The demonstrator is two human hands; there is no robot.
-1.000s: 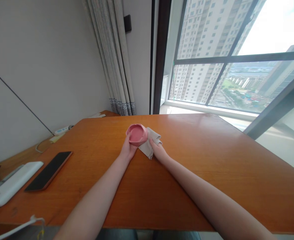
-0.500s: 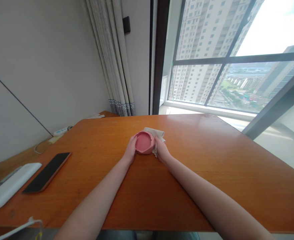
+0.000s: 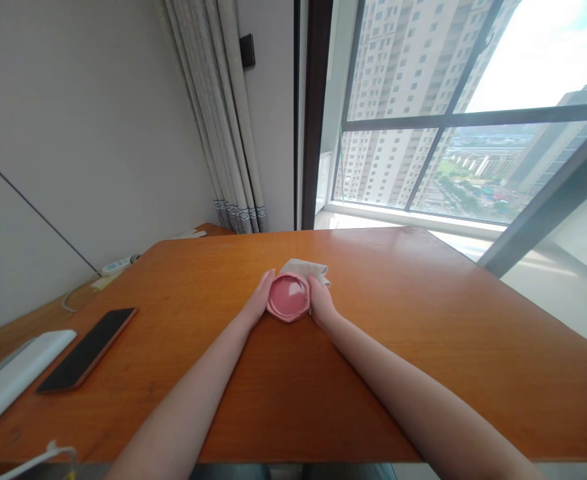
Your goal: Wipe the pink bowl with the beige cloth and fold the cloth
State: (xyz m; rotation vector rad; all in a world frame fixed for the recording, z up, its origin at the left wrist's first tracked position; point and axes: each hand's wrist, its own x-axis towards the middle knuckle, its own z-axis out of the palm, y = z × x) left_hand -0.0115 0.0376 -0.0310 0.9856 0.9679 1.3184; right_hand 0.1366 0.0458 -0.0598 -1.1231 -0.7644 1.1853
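Note:
Between my two hands is a small pink bowl (image 3: pixel 288 298) with a wavy, angular rim, tilted so that its shiny inside faces me. My left hand (image 3: pixel 262 293) grips its left side, the fingers wrapped behind it. On the opposite side my right hand (image 3: pixel 322 301) presses against the bowl, with a pale grey cloth (image 3: pixel 304 268) by its fingers. The cloth spreads behind the bowl and sticks out above it. Whether the right fingers hold the cloth against the bowl is partly hidden.
The brown wooden table (image 3: pixel 398 320) stretches out around my arms. At left lie a black phone-like slab (image 3: pixel 88 350) with a reddish edge and a white flat device (image 3: pixel 23 373). A power strip (image 3: pixel 118 265) sits by the wall, and a white cable (image 3: pixel 38 460) hangs near the front edge.
The bowl has tipped toward me and dropped slightly in view, so more of its inside shows. My hands have turned with it, and the view has shifted a little.

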